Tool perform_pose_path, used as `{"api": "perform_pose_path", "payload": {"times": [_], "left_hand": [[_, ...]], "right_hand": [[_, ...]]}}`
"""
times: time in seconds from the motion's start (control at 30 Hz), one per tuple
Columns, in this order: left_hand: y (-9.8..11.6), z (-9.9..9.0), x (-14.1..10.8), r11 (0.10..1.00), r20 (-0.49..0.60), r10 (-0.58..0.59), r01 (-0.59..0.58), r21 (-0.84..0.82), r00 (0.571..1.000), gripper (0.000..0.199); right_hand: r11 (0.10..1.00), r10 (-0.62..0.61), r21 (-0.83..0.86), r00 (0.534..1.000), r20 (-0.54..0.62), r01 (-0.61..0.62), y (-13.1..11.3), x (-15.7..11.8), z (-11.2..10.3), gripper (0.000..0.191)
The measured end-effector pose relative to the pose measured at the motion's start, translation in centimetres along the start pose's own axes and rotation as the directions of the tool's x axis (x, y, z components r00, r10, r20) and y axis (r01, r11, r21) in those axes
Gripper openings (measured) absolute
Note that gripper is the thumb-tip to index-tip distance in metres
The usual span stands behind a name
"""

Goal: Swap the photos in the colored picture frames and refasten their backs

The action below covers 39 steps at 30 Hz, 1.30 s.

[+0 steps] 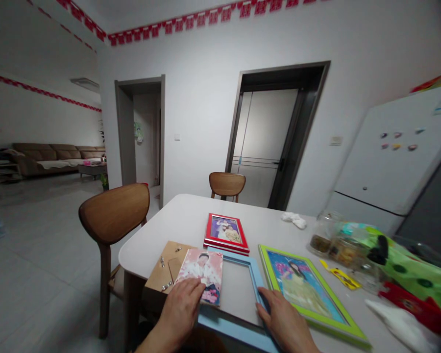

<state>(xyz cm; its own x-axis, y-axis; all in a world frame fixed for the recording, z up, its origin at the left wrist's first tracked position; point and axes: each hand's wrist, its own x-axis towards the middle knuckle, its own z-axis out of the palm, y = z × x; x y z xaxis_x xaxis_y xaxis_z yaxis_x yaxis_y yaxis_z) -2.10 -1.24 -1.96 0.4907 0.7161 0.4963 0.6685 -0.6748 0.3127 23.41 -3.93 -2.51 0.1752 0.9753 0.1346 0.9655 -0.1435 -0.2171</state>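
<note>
My left hand (180, 309) lies on the lower edge of a loose photo print (202, 274), its fingers holding the print against the table. My right hand (282, 318) grips the right side of a light blue picture frame (259, 289), which has no picture in it. Under the print's left edge sits a brown cardboard frame backing (165, 267) with small metal clips. Beyond the blue frame lies a red-framed photo (226, 234). A lime green framed picture (308, 289) lies just right of my right hand.
All this lies on a white rounded table (176, 230). At its right stand glass jars (325, 234), a green patterned bag (407, 260), a red packet (413, 306) and a white bag (400, 326). Wooden chairs (113, 215) stand at the left and far sides.
</note>
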Motion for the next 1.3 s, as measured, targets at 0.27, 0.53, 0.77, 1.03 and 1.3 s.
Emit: {"api": "perform_pose_path", "payload": {"times": [0.27, 0.53, 0.77, 1.03, 1.3], "left_hand": [[1.7, -2.4, 3.1, 0.333, -0.137, -0.645, 0.116, -0.936, 0.752, 0.034], [6.3, 2.4, 2.6, -0.029, 0.152, -0.497, 0.158, -0.987, 0.855, 0.054], [3.9, 2.3, 1.5, 0.677, 0.113, -0.444, 0.416, -0.607, 0.889, 0.056], [4.1, 2.6, 0.4, 0.897, 0.263, -0.241, 0.318, -0.306, 0.934, 0.057], [4.0, 2.4, 0.5, 0.904, 0.231, -0.241, 0.304, -0.299, 0.943, 0.048]], "right_hand": [[0.816, -0.058, 0.566, 0.99, -0.128, 0.12, -3.6, 0.3, -0.8, 0.045], [0.32, 0.103, 0.94, 0.99, 0.094, -0.123, -6.5, 1.0, -1.0, 0.053], [0.591, 0.221, 0.782, 0.972, 0.076, -0.196, -1.3, 3.2, -0.7, 0.049], [0.79, 0.13, 0.599, 0.991, 0.043, -0.129, -1.8, 4.4, 0.3, 0.054], [0.9, 0.147, 0.424, 0.987, -0.068, -0.105, -2.0, 4.2, 0.3, 0.049]]}}
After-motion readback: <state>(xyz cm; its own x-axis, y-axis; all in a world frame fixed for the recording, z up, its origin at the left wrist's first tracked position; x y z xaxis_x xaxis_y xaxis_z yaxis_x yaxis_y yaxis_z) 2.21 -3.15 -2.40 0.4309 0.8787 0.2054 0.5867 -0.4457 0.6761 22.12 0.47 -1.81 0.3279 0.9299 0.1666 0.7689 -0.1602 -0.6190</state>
